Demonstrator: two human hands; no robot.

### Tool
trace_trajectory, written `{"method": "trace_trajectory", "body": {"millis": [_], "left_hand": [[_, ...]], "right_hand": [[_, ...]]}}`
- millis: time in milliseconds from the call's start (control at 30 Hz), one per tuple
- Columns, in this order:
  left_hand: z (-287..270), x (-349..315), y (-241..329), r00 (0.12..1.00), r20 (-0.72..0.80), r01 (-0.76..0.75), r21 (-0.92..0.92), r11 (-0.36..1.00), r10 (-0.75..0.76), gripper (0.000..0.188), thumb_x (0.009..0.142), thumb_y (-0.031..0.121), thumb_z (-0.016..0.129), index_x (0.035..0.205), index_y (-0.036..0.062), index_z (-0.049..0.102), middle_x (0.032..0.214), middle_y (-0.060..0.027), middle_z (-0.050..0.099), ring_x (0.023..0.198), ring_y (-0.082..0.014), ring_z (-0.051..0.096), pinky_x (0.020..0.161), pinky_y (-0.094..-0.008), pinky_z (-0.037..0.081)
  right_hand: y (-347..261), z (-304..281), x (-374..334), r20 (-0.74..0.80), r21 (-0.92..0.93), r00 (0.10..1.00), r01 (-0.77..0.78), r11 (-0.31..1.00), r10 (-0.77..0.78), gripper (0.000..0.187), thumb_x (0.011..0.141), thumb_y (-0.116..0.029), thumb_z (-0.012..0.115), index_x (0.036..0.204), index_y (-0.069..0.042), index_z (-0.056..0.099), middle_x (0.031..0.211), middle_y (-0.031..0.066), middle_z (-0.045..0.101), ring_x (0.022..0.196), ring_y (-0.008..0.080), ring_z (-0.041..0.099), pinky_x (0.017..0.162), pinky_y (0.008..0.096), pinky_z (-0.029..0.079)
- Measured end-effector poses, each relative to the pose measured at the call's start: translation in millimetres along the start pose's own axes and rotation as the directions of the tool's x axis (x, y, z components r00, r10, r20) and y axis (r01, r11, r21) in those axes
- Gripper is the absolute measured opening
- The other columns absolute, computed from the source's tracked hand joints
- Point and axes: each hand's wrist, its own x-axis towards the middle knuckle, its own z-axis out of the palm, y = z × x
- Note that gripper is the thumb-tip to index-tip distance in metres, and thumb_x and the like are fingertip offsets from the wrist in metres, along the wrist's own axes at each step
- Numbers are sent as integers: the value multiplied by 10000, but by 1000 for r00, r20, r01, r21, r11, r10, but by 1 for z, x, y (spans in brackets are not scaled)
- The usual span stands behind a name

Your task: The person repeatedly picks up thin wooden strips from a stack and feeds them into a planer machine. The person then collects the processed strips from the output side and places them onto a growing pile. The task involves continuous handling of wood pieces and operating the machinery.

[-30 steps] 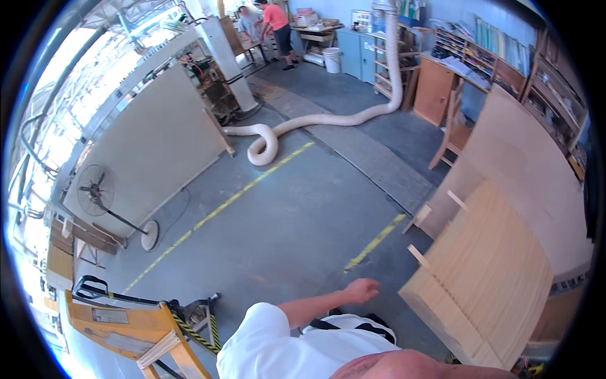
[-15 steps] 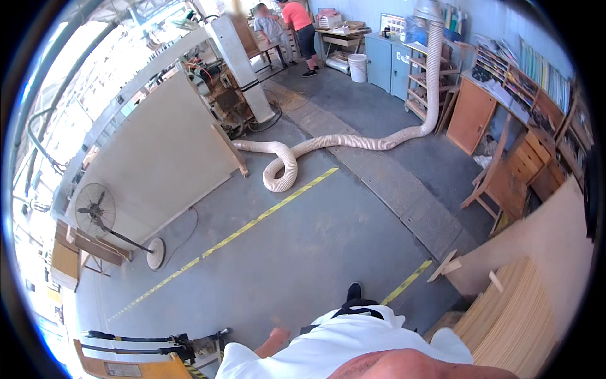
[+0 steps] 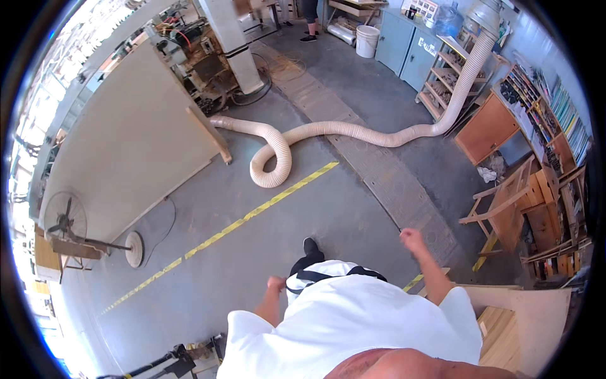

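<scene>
My left hand (image 3: 276, 283) hangs beside my waist, near the black strap (image 3: 309, 275) over my white shirt. Its fingers look curled together, and nothing shows in them. Out in front on the right, my right hand (image 3: 413, 241) is raised over the floor near a strip of floor plates (image 3: 404, 189). Those fingers are also closed loosely, with no object visible. One black shoe (image 3: 310, 245) shows ahead of my body. Neither hand touches a tool or workpiece.
A ribbed hose (image 3: 271, 170) lies looped across the floor ahead. Yellow tape (image 3: 252, 215) marks the floor. Left stand a large pale panel (image 3: 132, 139) and a fan (image 3: 134, 249); right, a wooden chair (image 3: 505, 196) and stacked boards (image 3: 499, 335). Another person's legs (image 3: 309, 19) show far off.
My right hand has come into view at the right. My left hand has risen a little. The view has shifted forward, and the lifting handles at lower left have slid toward the lower edge.
</scene>
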Motion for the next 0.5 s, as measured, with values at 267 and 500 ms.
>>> {"method": "trace_trajectory", "body": {"millis": [267,500], "left_hand": [[-294,77,186,754,-513,-465,25,885,411,371,856,362,555,838,16,688,792,-199,684,829,-348,686,741,-447,531],[-386,128,334,824,-524,-379,-225,898,217,341,806,320,578,924,45,742,947,-213,704,967,-347,679,868,-437,522]], "right_hand": [[77,77,-5,233,-233,907,-298,925,351,182,814,-209,672,798,-29,694,705,83,654,667,181,605,620,375,490],[73,89,170,250,-399,888,-269,877,386,240,830,-266,628,858,-47,722,803,121,687,749,244,649,692,417,520]]}}
